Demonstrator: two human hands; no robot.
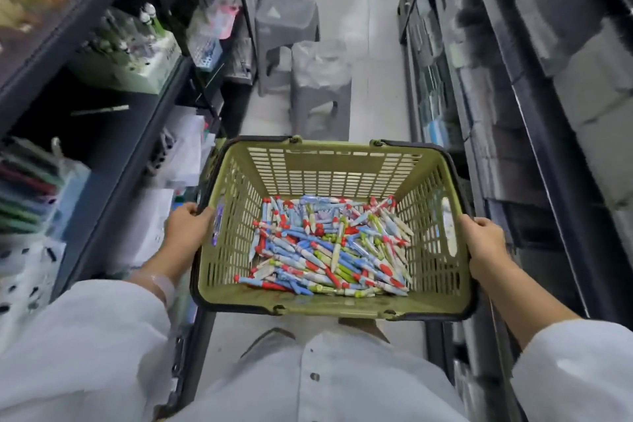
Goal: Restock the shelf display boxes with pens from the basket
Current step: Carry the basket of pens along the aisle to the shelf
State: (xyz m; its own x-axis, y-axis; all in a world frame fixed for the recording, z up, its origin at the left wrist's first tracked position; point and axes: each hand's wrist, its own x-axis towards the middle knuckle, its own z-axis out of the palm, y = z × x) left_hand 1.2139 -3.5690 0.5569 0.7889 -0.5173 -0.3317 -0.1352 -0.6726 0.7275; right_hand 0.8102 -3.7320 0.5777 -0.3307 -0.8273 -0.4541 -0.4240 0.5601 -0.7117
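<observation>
I hold an olive-green plastic basket [329, 161] in front of my body, above the aisle floor. My left hand [186, 226] grips its left rim and my right hand [483, 243] grips its right rim. A heap of pens [329, 247] in blue, red, green and white lies loose on the basket's bottom. On the left shelf a pale green display box [137, 68] stands with several pens upright in it, up and to the left of the basket.
Dark shelving lines both sides of the narrow aisle: stationery and papers on the left shelves [113, 154], grey boxes on the right shelves [548, 96]. Two grey plastic stools [318, 86] stand on the light floor just beyond the basket.
</observation>
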